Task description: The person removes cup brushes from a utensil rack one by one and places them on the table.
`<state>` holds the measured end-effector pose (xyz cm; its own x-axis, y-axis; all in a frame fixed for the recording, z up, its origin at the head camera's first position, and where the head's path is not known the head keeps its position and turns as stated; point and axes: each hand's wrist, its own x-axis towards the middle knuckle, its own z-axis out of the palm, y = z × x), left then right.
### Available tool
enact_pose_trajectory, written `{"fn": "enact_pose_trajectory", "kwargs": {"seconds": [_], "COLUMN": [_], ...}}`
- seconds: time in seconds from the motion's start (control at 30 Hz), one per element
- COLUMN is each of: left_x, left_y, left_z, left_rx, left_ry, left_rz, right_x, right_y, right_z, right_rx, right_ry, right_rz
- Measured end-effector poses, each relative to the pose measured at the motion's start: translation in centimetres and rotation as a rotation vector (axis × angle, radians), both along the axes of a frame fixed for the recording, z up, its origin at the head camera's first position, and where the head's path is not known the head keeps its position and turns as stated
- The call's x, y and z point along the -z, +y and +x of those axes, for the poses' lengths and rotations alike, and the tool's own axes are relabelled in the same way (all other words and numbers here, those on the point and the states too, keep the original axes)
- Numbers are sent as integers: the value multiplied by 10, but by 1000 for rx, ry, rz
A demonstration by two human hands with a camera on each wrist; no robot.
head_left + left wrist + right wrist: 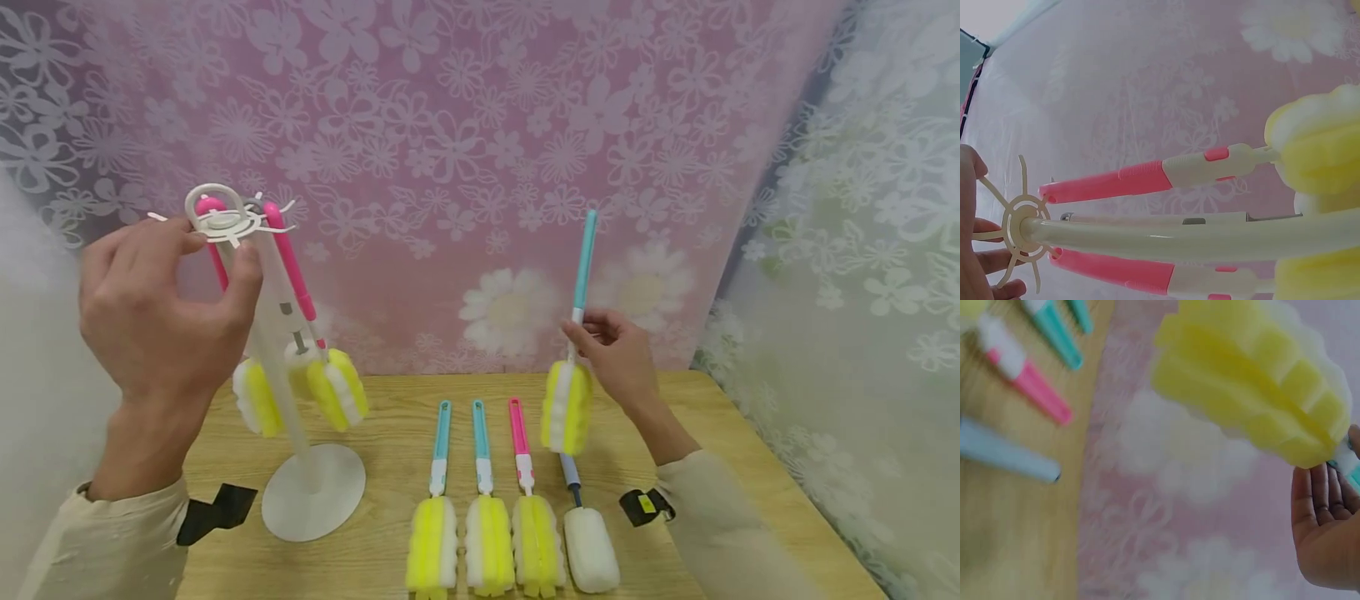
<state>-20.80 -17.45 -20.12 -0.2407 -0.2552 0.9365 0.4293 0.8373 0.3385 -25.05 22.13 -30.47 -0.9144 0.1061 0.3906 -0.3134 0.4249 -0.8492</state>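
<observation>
My left hand holds the hooked top of a white stand, thumb and fingers around its ring of hooks. Two pink-handled sponge brushes hang from the hooks, yellow-and-white heads downward, with a grey-and-white one between them. Over to the right, my right hand pinches a teal-handled sponge brush at its neck. That brush is upright above the table, handle up and sponge head down. In the right wrist view its yellow sponge head fills the upper part, and the fingers show at the right edge.
On the wooden table several brushes lie side by side: two teal-handled brushes, a pink-handled brush and a grey-handled brush with a white head. A flowered pink curtain hangs behind the table.
</observation>
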Motion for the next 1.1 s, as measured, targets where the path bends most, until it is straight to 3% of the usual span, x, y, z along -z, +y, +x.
{"fn": "enact_pose_trajectory", "kwargs": {"seconds": [0.17,0.4,0.67,1.1], "left_x": [-1,-1,1,4], "left_y": [-1,-4,-3,-1], "left_z": [1,4,6,4], "left_rx": [-2,61,90,62], "left_ry": [9,16,-4,-21], "left_rz": [29,11,23,-8], "right_x": [19,63,99,120], "right_y": [49,83,90,90], "right_z": [7,19,34,48], "right_rx": [16,26,33,6], "right_ry": [-243,-427,-539,-584], "right_rz": [67,165,294,350]}}
